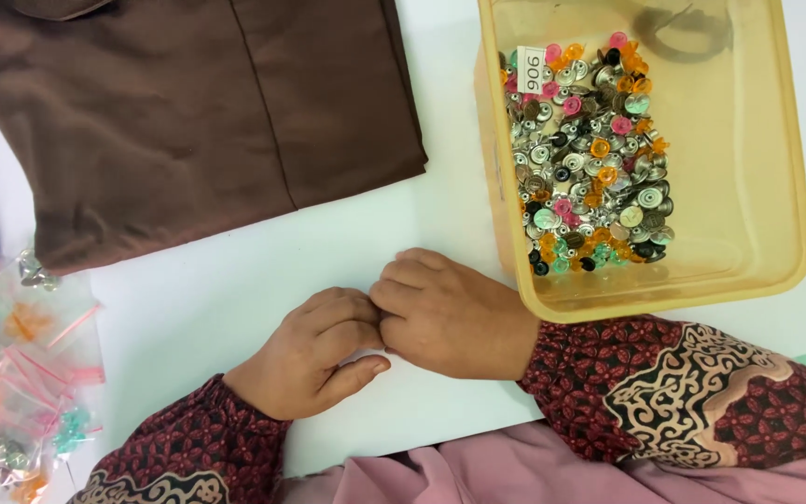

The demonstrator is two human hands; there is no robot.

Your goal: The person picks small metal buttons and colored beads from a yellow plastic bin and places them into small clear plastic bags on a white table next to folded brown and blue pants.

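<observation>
White bench [235, 280] carries everything in view, and the two hands meet at its middle. The left hand [314, 350] and the right hand [450, 313] are curled, fingertips pressed together at one spot, as if pinching something very small between them; what that is cannot be told, because the fingers cover it.

Just to the right of the hands stands a yellow plastic tub [757, 252], with a heap of snap buttons [590, 159] in silver, orange, pink, green and black piled toward its left side. A brown garment [188, 112] lies flat at the top left, well apart from the hands. Small clear bags [20, 373] with coloured pieces sit at the left edge.

Judging from the grip, this looks like fine work on one small piece. It would go best with both wrists resting on the bench, the fingertips close and steady, and pressure applied squarely so a round piece does not spring away. Working over bare bench rather than over the tub would make a dropped piece easy to find.
</observation>
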